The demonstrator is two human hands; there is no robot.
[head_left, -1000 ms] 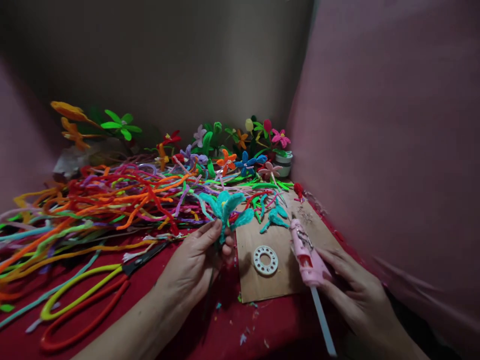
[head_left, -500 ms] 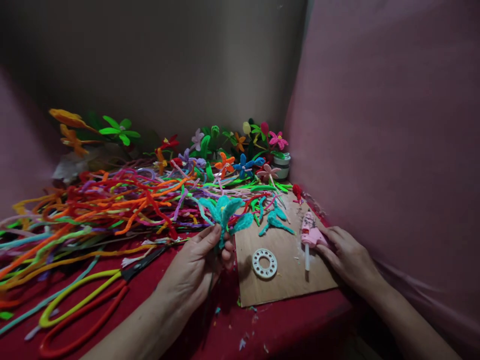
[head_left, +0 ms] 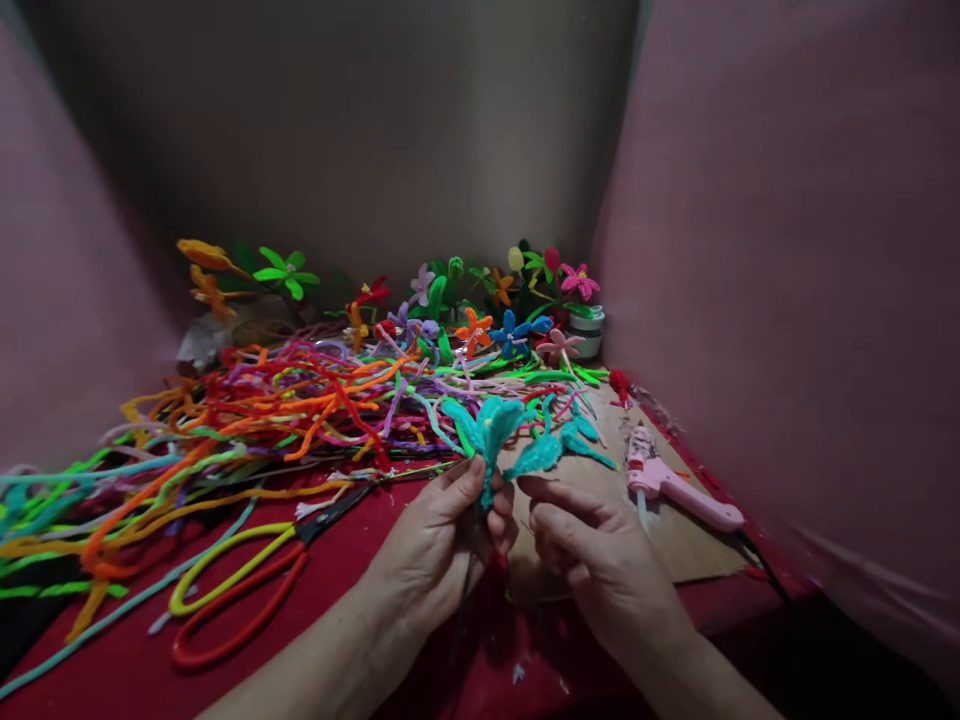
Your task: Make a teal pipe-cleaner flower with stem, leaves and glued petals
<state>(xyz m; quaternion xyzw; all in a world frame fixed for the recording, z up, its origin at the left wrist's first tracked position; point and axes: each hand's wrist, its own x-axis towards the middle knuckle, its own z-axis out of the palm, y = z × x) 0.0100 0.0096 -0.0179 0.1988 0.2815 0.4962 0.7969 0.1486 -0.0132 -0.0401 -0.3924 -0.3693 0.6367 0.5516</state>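
Note:
A turquoise pipe-cleaner flower (head_left: 491, 430) with a yellow centre stands upright in my left hand (head_left: 431, 545), pinched at its base between thumb and fingers. A dark thin stem runs down below the grip. Just to the right, my right hand (head_left: 600, 555) is closed, fingers curled, with its fingertips at the flower's lower right petal. Whether they pinch the petal or something small is hidden. Behind that hand lie loose turquoise petals (head_left: 583, 443) on a brown board (head_left: 697, 555). A pink glue gun (head_left: 675, 485) rests on the board's right side, away from both hands.
Scissors (head_left: 232, 575) with yellow and red handles lie at left on the red cloth (head_left: 337, 580). A tangled heap of coloured pipe cleaners (head_left: 300, 400) spreads behind them. Finished flowers (head_left: 472, 330) and a white pot (head_left: 585, 330) line the back wall.
My right hand has let go of the glue gun and moved left to the flower. The gun now lies on the board. The white ring with holes is no longer visible.

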